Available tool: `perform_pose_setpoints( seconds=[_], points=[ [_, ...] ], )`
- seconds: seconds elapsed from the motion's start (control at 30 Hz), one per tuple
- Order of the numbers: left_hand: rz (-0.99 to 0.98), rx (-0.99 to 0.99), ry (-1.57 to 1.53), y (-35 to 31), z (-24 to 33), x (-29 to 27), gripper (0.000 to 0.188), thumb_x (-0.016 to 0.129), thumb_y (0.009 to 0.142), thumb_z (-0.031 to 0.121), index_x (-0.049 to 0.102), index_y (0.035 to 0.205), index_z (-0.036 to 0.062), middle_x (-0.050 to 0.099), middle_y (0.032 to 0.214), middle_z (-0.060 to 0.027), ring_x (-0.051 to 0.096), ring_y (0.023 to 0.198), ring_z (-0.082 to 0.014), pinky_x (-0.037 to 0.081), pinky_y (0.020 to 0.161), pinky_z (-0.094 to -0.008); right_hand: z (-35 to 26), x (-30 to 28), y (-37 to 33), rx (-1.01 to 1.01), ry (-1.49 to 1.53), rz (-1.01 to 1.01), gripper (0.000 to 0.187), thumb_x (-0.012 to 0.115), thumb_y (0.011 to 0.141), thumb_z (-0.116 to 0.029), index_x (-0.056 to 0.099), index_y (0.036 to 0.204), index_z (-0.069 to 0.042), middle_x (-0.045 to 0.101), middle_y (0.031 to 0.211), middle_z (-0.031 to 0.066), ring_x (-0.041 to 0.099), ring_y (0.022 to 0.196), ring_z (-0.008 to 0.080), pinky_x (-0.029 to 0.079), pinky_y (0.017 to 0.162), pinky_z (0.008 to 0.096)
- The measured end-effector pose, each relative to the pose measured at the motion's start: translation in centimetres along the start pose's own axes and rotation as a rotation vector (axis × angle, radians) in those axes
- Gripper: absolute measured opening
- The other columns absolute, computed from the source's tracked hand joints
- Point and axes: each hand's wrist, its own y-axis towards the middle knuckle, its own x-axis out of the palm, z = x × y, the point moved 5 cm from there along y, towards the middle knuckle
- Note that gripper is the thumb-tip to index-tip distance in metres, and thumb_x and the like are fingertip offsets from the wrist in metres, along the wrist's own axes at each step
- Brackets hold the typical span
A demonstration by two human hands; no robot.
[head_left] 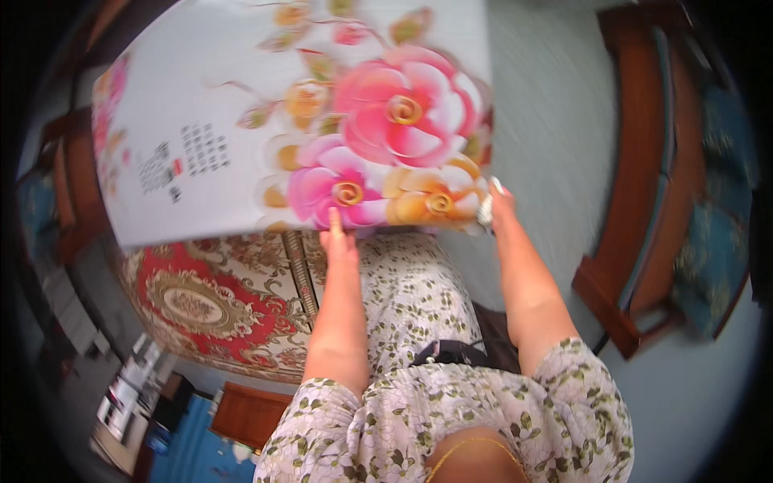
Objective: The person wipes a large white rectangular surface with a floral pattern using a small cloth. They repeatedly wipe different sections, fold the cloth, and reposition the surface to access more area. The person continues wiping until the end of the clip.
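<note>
A large white tablecloth-like cover [233,88] printed with pink and orange flowers stretches flat in front of me, with flowers also along its left side. Whether something stiff lies beneath it is hidden. My left hand [340,240] grips its near edge, thumb on top beside the magenta flower and fingers out of sight underneath. At the near right corner, my right hand [502,205] is closed on the cover, where a small white bunched bit shows by the fingers. Motion blurs the corner and the print.
A red and cream patterned rug [193,310] lies below the cover at left. A wooden sofa [644,161] with blue cushions [713,245] stands along the right. Dark wooden furniture [76,185] is at far left, and a brown wooden piece [250,410] at lower left.
</note>
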Motion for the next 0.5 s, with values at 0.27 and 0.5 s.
perform_pose_setpoints(
  seconds=[0.27, 0.5],
  points=[
    [0.234, -0.237, 0.434, -0.4, 1.6, -1.4, 0.100, 0.071, 0.072, 0.058, 0.023, 0.142, 0.0062, 0.042, 0.136, -0.0145, 0.047, 0.118, -0.0294, 0.044, 0.089, -0.0466, -6.4, -1.2, -7.9, -0.810, -0.864, -0.002, 0.036, 0.067, 0.081, -0.021, 0.059, 0.112, -0.004, 0.064, 0.101, 0.0168, 0.061, 0.090, 0.0317, 0.048, 0.082, 0.0399],
    [-0.212, 0.152, 0.882, -5.0, 10.2, -11.2, 0.068, 0.067, 0.081, 0.046, 0.050, 0.129, 0.0011, 0.060, 0.117, -0.0151, 0.061, 0.099, -0.0248, 0.048, 0.086, -0.0334, -6.1, -5.9, -15.9, -0.321, -1.642, -0.773, 0.033, 0.069, 0.076, -0.032, 0.067, 0.099, -0.009, 0.068, 0.092, 0.0166, 0.066, 0.088, 0.0322, 0.051, 0.077, 0.0399]
  ],
)
